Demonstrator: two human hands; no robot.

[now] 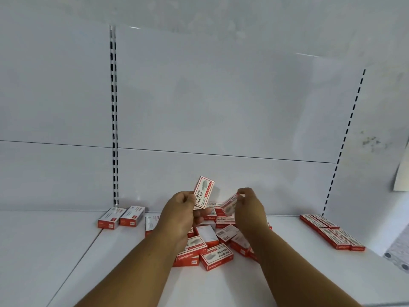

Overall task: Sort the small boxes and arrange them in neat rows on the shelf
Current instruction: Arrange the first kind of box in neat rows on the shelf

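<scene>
My left hand [180,214] holds a small red-and-white box [203,191] upright above the shelf. A second box [230,204], tilted, is pinched in the fingertips of my right hand [251,207]. Both hands hover over a loose pile of several boxes [215,244] lying at odd angles in the middle of the white shelf [110,262]. Two boxes [121,217] lie side by side at the back left, with a third [151,220] beside them. Several more form a neat row [332,231] at the right.
The white back panel [221,107] rises behind the shelf, with slotted uprights at the left [113,120] and right [345,138]. A sheet of paper [401,173] hangs at the far right edge. A seam in the shelf runs diagonally at the front left.
</scene>
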